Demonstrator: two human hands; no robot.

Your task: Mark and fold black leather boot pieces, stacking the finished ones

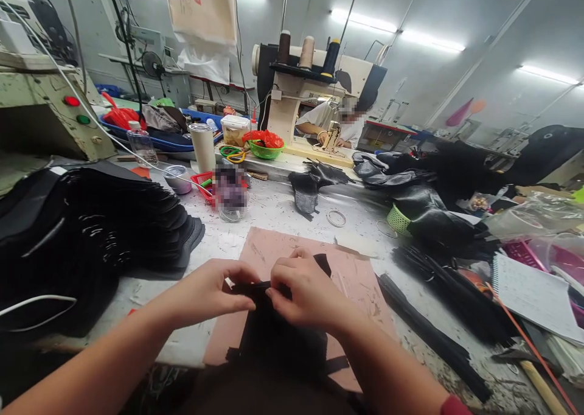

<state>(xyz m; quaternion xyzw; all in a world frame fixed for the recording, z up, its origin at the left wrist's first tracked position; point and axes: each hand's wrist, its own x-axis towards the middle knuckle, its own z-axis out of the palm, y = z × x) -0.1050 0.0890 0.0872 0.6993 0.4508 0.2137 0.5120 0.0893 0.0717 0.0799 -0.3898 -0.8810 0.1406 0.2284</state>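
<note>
A black piece of leather or fabric [285, 345] lies over a pink board [360, 275] in front of me, its upper edge raised in a narrow fold. My left hand [214, 290] holds that edge at its left end, thumb below and fingers above. Close beside it, my right hand [303, 287] is closed with thumb and curled fingers pinching the same edge. The exact grip of the right fingertips is partly hidden by the hand. A dark corner of the piece [323, 264] sticks out beyond my right hand.
Stacked black pieces [132, 226] stand at left. A white tumbler [203, 147], a red basket [204, 187] and a green bowl [266, 150] sit behind the board. Black strips [433, 330], a notebook [538, 293] and a wooden-handled tool [542, 387] lie right. A person works behind a sewing machine [283, 111].
</note>
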